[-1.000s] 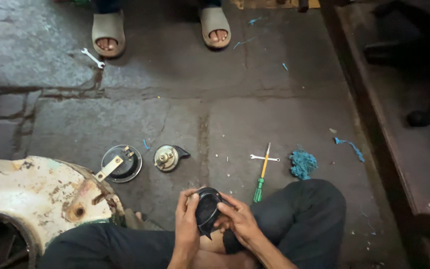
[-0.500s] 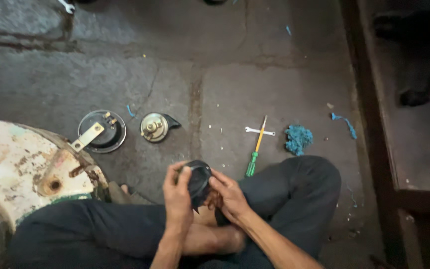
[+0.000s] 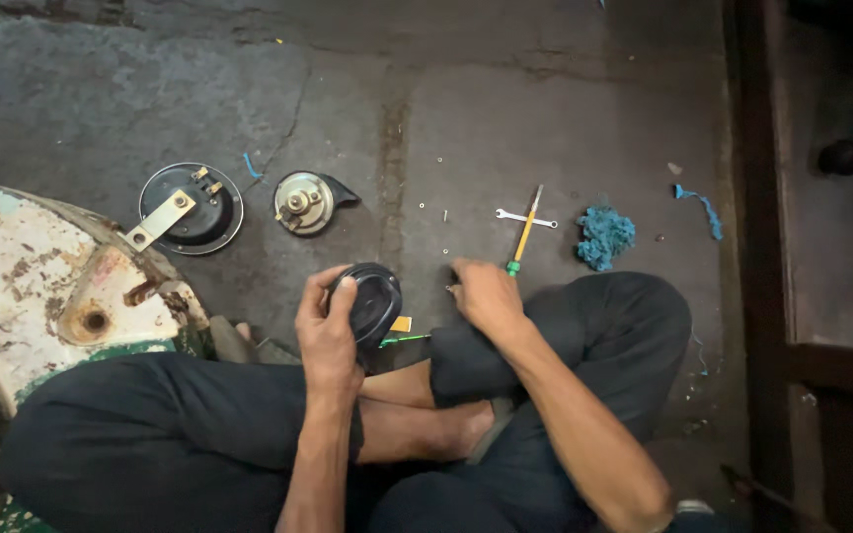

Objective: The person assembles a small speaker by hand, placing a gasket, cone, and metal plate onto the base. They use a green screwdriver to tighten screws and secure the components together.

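Black round horn part (image 3: 372,301), disc-shaped, gripped in the left hand (image 3: 330,331); fingers curl over its rim, thumb on the near side. It is held upright above the crossed legs, just in front of the bare foot (image 3: 446,429).

Right hand (image 3: 484,293) is off the disc, lowered to the concrete floor (image 3: 545,109) by the right knee, fingers bent downward at the floor; whether they pinch anything cannot be told. It sits just beside the green end of a screwdriver (image 3: 524,234) with a yellow shaft, which lies crossed over a small silver spanner (image 3: 515,217).

Near the tools: a wad of teal rag (image 3: 604,237), a teal strip of thread (image 3: 700,202) further right, a few tiny pale specks like screws or washers on the floor between.

Further from the person, well apart from the hands: a black round housing with a metal bracket (image 3: 190,207), and beside it a brass-coloured horn core (image 3: 303,202).

Left edge: a large rusty white-painted metal drum (image 3: 41,286), touching the left knee area. Small green stick and a yellow scrap lie under the held disc.
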